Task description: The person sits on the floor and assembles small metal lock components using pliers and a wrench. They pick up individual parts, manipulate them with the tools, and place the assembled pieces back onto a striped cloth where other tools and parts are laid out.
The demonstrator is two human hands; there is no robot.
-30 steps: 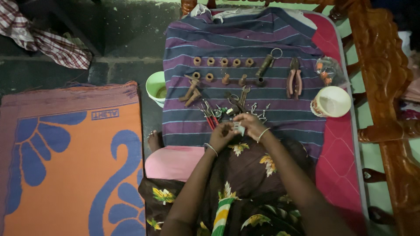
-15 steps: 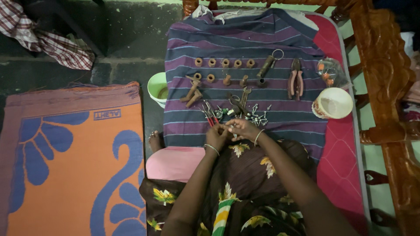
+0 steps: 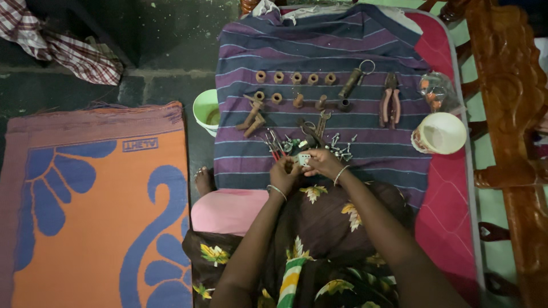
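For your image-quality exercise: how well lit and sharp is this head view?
Head view: dim overall, top-left floor nearly black; the white bowl is brightest; the small pale part between left hand and right hand is too soft to identify.

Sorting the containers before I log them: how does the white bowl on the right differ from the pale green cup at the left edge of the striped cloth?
The white bowl is wider and shallower; the pale green cup is narrower and deeper. The bowl rests on the red mat beside the striped cloth; the cup stands on the dark floor, partly tucked behind the cloth's edge. The bowl has a patterned outer wall; the cup looks plain. Both stand upright, mouths open upward.
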